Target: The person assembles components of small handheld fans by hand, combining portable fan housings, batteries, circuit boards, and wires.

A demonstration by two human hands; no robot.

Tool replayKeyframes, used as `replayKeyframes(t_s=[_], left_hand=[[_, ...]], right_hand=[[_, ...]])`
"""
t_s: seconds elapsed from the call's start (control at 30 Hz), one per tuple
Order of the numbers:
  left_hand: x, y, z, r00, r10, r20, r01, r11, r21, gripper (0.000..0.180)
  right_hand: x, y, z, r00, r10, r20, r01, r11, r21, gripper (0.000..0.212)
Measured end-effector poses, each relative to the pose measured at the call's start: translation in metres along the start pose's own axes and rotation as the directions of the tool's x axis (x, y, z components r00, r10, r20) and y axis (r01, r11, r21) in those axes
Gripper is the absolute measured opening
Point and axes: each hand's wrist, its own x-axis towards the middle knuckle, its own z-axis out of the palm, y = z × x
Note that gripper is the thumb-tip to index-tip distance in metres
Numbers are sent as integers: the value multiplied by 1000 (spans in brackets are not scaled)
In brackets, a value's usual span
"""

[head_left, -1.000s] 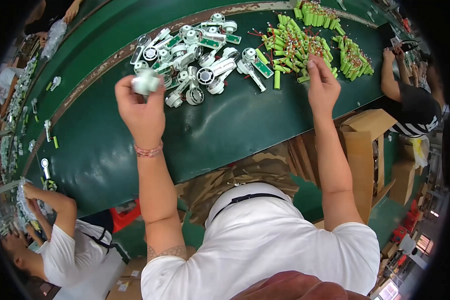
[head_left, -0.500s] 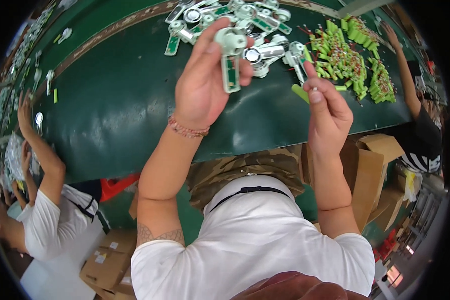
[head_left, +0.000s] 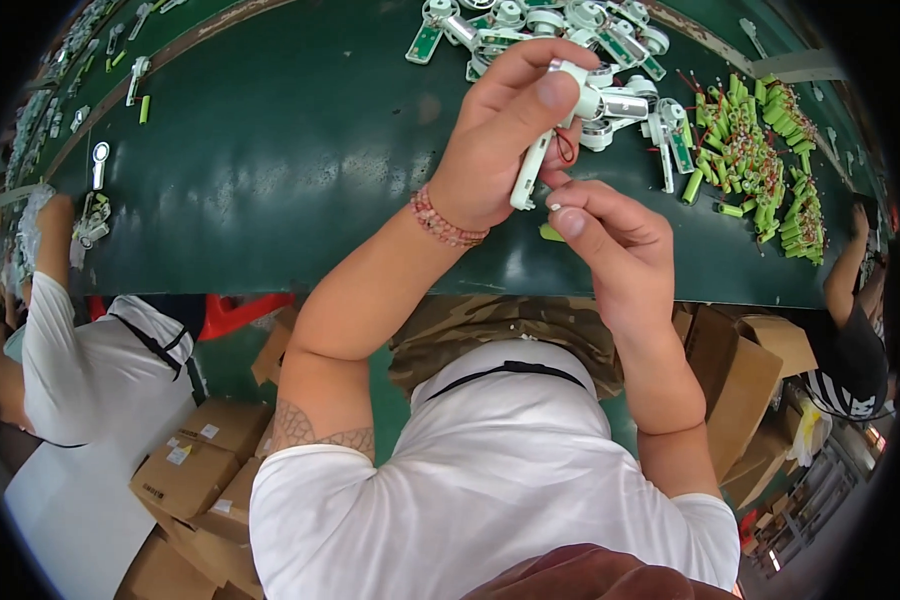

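Tabletop (head_left: 300, 190) spreads green below your left hand (head_left: 500, 125) and right hand (head_left: 625, 245): the left grips a white device (head_left: 533, 170); near its closer end are a green cylinder (head_left: 551, 232) and the tiny white piece (head_left: 555, 207) your right fingertips pinch.

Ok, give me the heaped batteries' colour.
The batteries are light green, clearest in the head view.
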Motion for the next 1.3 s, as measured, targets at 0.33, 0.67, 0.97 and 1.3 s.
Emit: replayKeyframes(t_s=[0.33,0.67,0.97,1.3], left_hand=[[-1,-5,0,997,70,21,-72,990,118,46],[1,-6,-1,986,155,62,-165,957,237,50],[0,-5,4,981,193,20,-189,926,327,58],[-4,-11,14,987,154,53,-163,933,321,55]], right_hand=[[6,-1,6,997,74,16,-74,997,3,12],[2,-2,9,994,114,-3,-114,993,11,9],[1,3,5,992,125,-8,-125,992,14,7],[-5,-2,4,992,119,-39,-119,993,-6,7]])
